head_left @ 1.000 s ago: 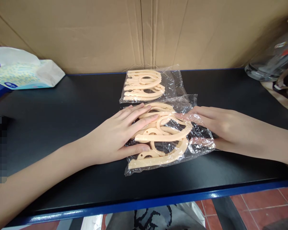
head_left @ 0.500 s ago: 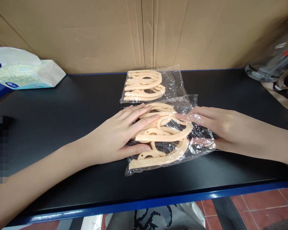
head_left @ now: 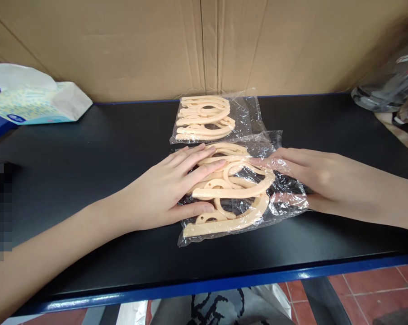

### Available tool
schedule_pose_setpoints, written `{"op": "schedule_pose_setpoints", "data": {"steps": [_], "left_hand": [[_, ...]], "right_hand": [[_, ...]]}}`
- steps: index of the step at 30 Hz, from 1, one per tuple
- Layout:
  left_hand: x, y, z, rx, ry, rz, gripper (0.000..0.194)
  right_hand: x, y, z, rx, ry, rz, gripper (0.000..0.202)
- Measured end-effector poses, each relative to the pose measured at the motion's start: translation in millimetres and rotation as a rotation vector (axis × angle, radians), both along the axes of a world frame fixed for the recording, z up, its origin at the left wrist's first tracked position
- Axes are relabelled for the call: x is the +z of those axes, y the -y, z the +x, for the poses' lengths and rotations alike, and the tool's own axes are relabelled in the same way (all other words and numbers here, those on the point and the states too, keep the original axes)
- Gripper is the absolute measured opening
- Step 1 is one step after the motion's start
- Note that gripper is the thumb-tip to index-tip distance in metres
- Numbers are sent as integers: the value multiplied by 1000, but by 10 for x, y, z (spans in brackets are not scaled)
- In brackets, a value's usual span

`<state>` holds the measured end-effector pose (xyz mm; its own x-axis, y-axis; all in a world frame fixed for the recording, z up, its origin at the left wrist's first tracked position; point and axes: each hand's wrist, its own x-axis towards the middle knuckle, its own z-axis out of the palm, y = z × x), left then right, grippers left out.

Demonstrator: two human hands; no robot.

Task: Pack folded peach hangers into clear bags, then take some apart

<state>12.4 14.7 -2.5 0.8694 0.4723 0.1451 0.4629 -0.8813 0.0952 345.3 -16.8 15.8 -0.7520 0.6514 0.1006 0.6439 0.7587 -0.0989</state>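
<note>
A clear plastic bag (head_left: 274, 140) holding several cream plastic folding hangers (head_left: 231, 194) lies on the black tabletop. My left hand (head_left: 176, 185) rests flat across the left part of this bag, fingers spread over the hangers. From the right, my right hand (head_left: 312, 180) reaches into the bag's end. Its fingers show through the film, stretched out toward the hangers' curved ends, with thumb and forefinger apart. Whether those fingertips touch the hangers is hard to make out. Just behind lies a second clear bag (head_left: 247, 113) with similar hangers (head_left: 205, 117) inside.
Cardboard (head_left: 139, 49) stands upright along the table's back edge. At the left is a tissue pack (head_left: 41, 97); at the far right stands a clear container (head_left: 380, 95) beside a beige strap. A blue edge (head_left: 204, 286) runs along the table's front.
The view has shifted very slightly. Both hands and the two bags keep nearly the same positions.
</note>
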Motion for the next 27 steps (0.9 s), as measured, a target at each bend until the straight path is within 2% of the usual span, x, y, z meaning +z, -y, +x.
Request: {"op": "schedule_pose_setpoints", "data": {"steps": [3,10,27], "left_hand": [[14,-4,9,3,-12,-4,75],[60,-6,49,9,-39,-30,76],[3,-3,3,4,4,-10,72]], "right_hand": [[2,3,3,44,18,31,39],[28,2,-6,48,26,45,33],[22,34,27,20,37,82,48]]}}
